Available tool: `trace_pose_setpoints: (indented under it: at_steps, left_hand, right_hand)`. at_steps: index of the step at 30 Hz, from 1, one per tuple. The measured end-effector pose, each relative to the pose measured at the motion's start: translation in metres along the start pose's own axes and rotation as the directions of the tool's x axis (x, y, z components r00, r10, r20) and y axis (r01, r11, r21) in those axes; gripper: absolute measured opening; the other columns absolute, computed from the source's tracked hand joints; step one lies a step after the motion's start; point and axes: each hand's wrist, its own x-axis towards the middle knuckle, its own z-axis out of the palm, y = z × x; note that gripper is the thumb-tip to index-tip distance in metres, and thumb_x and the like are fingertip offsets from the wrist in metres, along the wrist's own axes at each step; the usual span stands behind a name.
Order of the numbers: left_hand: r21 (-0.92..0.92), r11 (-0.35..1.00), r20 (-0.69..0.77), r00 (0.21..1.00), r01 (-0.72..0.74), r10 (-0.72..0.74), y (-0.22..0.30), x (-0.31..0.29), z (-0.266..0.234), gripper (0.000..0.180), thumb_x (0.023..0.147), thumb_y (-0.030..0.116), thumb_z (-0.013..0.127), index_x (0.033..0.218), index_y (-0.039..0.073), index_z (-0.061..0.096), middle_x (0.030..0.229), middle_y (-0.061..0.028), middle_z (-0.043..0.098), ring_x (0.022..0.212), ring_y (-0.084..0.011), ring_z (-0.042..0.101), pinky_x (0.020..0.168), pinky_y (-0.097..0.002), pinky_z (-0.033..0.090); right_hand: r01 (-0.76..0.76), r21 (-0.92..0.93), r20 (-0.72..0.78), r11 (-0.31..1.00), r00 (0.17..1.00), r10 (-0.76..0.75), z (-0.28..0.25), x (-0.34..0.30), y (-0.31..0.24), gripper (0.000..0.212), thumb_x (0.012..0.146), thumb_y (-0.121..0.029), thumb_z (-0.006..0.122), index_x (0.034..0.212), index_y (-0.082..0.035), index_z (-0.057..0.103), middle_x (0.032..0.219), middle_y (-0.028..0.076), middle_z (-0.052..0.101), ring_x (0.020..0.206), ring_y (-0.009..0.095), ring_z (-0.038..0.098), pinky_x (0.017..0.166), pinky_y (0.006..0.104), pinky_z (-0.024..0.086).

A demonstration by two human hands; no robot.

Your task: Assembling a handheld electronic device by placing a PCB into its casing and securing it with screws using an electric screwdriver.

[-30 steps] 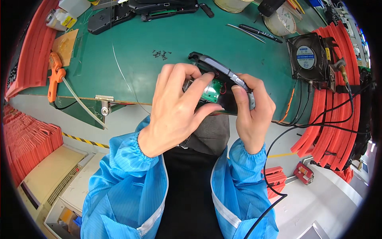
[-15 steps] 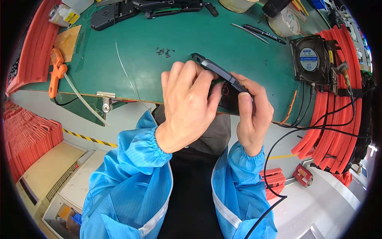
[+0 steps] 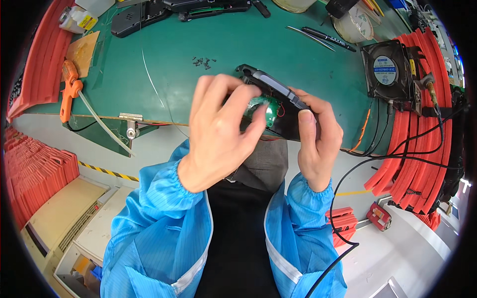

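A black handheld device casing (image 3: pixel 278 89) stands tilted at the table's near edge, a grey strip along its upper side. My right hand (image 3: pixel 318 139) is closed on its right end, thumb on the near side and fingers behind. Below the raised part a green circuit board (image 3: pixel 271 113) shows, with thin red wires beside it. My left hand (image 3: pixel 216 126) is at the casing's left end, fingers bent and thumb apart from them, over the board. Its fingertips partly cover the board, and I see nothing held between them. Several small black screws (image 3: pixel 203 63) lie beyond the left hand.
More black casings (image 3: pixel 141 20) lie at the back. Tweezers (image 3: pixel 313 38) and a black marker (image 3: pixel 328 37) are at the back right, near a black fan (image 3: pixel 385 69). An orange-handled tool (image 3: pixel 71 89) sits at the left edge. Black cable (image 3: pixel 343 188) hangs beside my right arm.
My left hand has shifted left and its thumb has come away from the raised casing part. The green board now shows. My right hand keeps its hold.
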Motion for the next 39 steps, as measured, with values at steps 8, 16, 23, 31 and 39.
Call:
trace_pose_setpoints:
  at_steps: [8,16,23,31,39]
  left_hand:
    - [0.174,0.985,0.087,0.996,-0.002,-0.014,-0.007,-0.018,-0.035,0.048,0.070,0.010,0.089,0.114,0.002,0.072,0.106,-0.0116,0.063,0.096,-0.0321,0.057,0.081,-0.0426,0.050]
    - [0.194,0.981,0.096,0.995,0.012,-0.031,-0.010,-0.021,-0.037,0.045,0.069,0.010,0.090,0.109,-0.001,0.074,0.106,-0.0108,0.066,0.098,-0.0317,0.058,0.082,-0.0419,0.050]
    - [0.186,0.982,0.098,0.994,0.017,-0.036,-0.010,-0.022,-0.037,0.041,0.069,0.010,0.089,0.106,-0.002,0.075,0.105,-0.0104,0.066,0.098,-0.0308,0.058,0.082,-0.0413,0.049]
    - [0.161,0.987,0.124,0.991,0.023,-0.043,-0.015,-0.024,-0.036,0.044,0.072,0.013,0.088,0.112,0.002,0.075,0.106,-0.0062,0.063,0.102,-0.0280,0.055,0.082,-0.0415,0.042]
    - [0.183,0.982,0.132,0.989,0.046,-0.071,-0.004,-0.022,-0.047,0.050,0.071,0.009,0.089,0.118,0.000,0.075,0.105,-0.0103,0.065,0.100,-0.0290,0.059,0.084,-0.0397,0.051]
  right_hand:
    - [0.089,-0.006,0.119,0.996,0.989,-0.087,-0.013,0.000,0.000,0.020,0.089,-0.003,0.073,0.106,0.003,0.067,0.124,0.021,0.071,0.095,0.031,0.070,0.084,0.0367,0.055]
    - [0.219,-0.133,0.239,0.967,0.954,-0.183,-0.018,0.000,0.002,0.033,0.074,-0.004,0.084,0.103,0.000,0.068,0.130,0.020,0.068,0.106,0.035,0.068,0.087,0.0390,0.055]
    - [0.160,-0.138,0.199,0.977,0.971,-0.131,-0.014,0.000,-0.005,0.035,0.071,-0.003,0.086,0.102,-0.001,0.072,0.126,0.018,0.069,0.109,0.035,0.067,0.089,0.0409,0.056]
    - [0.127,-0.086,0.159,0.988,0.981,-0.112,-0.017,-0.004,0.004,0.043,0.068,-0.007,0.089,0.109,-0.002,0.075,0.123,0.016,0.069,0.110,0.034,0.067,0.093,0.0416,0.055]
    - [0.384,-0.337,0.264,0.859,0.915,-0.306,-0.022,0.003,0.007,0.050,0.062,-0.012,0.093,0.109,-0.003,0.078,0.119,0.016,0.071,0.108,0.034,0.068,0.087,0.0407,0.057]
